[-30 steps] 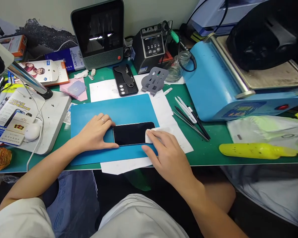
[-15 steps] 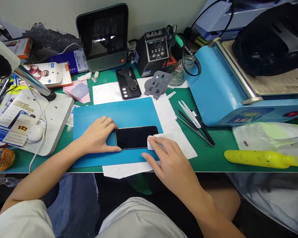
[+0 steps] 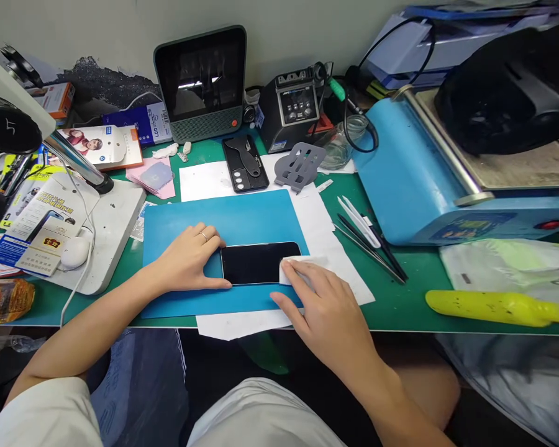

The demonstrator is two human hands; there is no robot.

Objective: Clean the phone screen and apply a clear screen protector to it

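Left hand point(image 3: 189, 259), centre-left of the frame, is clamped on the left end of the phone point(image 3: 256, 263), forefinger at its upper corner and thumb at its lower one. Right hand point(image 3: 331, 304) has its fingertips pressed on a white wipe point(image 3: 292, 267), which covers the right end of the phone; the thumb stands apart from the fingers, clear of the wipe. Phone lies flat, dark face up, on a blue mat point(image 3: 181, 226) at the centre of the frame. White paper point(image 3: 317, 217) shows beneath the mat, on a green worktop point(image 3: 419, 273).

Noted above the mat: a black phone case point(image 3: 256, 181) with a dark grey tool point(image 3: 248, 156) resting on it, and just right of it a grey slotted stand point(image 3: 299, 164). Right of the paper lie tweezers and pen-like tools point(image 3: 364, 230), grouped at a slant. A yellow bottle point(image 3: 489, 307) lies on its side at right, below a blue machine point(image 3: 410, 186). Upper centre holds a dark-screened device point(image 3: 202, 84), upright, and a black control unit point(image 3: 291, 112). White lamp base point(image 3: 112, 239) stands at left.
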